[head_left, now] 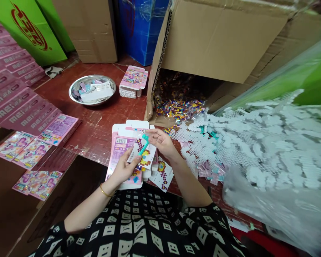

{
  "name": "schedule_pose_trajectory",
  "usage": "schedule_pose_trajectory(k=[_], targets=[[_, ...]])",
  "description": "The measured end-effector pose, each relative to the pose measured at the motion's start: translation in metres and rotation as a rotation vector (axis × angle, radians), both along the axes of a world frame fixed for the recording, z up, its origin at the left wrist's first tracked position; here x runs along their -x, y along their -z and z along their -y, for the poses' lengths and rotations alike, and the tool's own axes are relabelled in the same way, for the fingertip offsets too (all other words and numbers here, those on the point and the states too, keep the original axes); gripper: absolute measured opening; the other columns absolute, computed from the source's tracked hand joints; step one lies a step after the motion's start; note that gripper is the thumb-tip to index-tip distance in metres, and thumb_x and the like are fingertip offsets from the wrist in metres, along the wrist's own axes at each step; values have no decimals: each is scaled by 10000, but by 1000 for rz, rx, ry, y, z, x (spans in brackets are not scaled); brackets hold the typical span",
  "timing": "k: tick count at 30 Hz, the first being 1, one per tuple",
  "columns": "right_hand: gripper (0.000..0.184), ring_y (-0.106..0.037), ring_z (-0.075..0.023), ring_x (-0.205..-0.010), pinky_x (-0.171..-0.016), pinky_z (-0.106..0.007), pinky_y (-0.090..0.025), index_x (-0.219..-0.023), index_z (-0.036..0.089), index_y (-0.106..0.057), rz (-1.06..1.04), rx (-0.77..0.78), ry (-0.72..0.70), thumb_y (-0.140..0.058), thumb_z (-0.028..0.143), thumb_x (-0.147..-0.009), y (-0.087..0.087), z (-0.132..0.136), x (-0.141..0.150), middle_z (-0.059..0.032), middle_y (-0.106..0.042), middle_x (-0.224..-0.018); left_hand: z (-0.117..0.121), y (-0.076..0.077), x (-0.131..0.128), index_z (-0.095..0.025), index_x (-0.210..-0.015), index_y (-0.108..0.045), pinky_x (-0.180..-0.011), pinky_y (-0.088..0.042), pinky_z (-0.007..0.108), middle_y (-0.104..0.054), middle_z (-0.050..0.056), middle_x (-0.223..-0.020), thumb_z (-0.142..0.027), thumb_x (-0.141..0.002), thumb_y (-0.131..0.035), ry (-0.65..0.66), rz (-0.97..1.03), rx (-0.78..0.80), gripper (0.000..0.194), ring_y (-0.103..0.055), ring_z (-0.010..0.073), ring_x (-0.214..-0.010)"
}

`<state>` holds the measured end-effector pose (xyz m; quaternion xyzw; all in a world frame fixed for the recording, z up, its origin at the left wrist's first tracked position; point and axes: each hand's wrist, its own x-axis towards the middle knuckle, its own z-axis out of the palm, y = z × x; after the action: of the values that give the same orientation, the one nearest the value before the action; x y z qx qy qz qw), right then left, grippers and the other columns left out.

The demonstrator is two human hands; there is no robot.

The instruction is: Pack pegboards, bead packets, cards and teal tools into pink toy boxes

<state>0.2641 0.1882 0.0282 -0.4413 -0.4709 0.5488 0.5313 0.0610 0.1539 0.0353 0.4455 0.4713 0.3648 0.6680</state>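
My left hand (125, 167) grips a white card (149, 159) printed with a pixel pattern. A teal stick (144, 145) with a knobbed top lies across the card under my left thumb. My right hand (162, 141) is just right of the stick's top, fingers stretched out and slightly bent; I see nothing held in it. Below both hands lie flattened pink and white boxes (120, 151), overlapping at the table's edge. Another patterned card (163, 175) rests at their right side.
A steel bowl (75, 96) holds small packets and white paper. A stack of pink boxes (132, 78) stands beside it. An open carton (216, 39) contains bags of colourful beads (179, 109). White mesh-like pieces (256, 142) heap up at right; pink cartons (21, 96) pile at left.
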Motion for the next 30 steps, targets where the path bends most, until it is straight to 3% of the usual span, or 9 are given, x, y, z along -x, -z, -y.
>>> schedule_pose_trajectory(k=[2,6,12,18,22,26,30], targets=[[502,-661,-141,-736,-728,-320,-581,-1075,227,-648,102,-15,111,-762,594,-751,15,-1,-21,-27,-715,-863,-2,3,2,-192,-1189,-664,-840,-590,312,-765,82,-1075,-469,-731,-818,-37,22,34,557,-722,246,-990],[580,-638,-153,-648,-663,-335,-577,-873,205,-652,371,53,459,-764,714,-620,52,9,-75,-38,-699,-758,-7,9,5,-173,-1116,-669,-770,-599,298,-773,83,-1022,-495,-655,-870,-159,122,173,597,-734,231,-903],[564,-664,-190,-616,-628,-361,-582,-758,208,-640,448,138,558,-743,736,-591,91,49,-118,-50,-699,-674,-8,11,3,-162,-1089,-681,-808,-598,304,-767,104,-1093,-480,-602,-909,-181,188,210,625,-734,240,-953],[509,-633,-190,-583,-616,-363,-563,-756,201,-628,527,183,762,-726,683,-622,101,48,-168,-46,-677,-639,-7,9,3,-170,-1108,-690,-856,-604,325,-761,112,-1130,-481,-616,-904,-155,201,201,620,-722,275,-1044],[474,-605,-182,-571,-622,-362,-547,-769,182,-634,579,189,845,-729,623,-625,98,39,-201,-42,-653,-636,-7,9,3,-173,-1073,-698,-757,-608,290,-774,91,-1060,-487,-598,-912,-169,186,211,608,-736,242,-933],[468,-601,-178,-572,-624,-356,-545,-767,182,-636,598,186,817,-732,619,-628,101,37,-206,-43,-660,-644,-6,11,5,-176,-1076,-689,-612,-547,219,-773,70,-1017,-496,-599,-906,-188,147,218,614,-717,176,-789],[542,-595,-175,-546,-570,-340,-533,-755,185,-640,605,188,759,-728,699,-603,110,40,-195,-40,-654,-614,-6,13,6,-173,-1090,-682,-656,-551,238,-769,68,-991,-513,-626,-885,-170,136,200,610,-707,170,-781]])
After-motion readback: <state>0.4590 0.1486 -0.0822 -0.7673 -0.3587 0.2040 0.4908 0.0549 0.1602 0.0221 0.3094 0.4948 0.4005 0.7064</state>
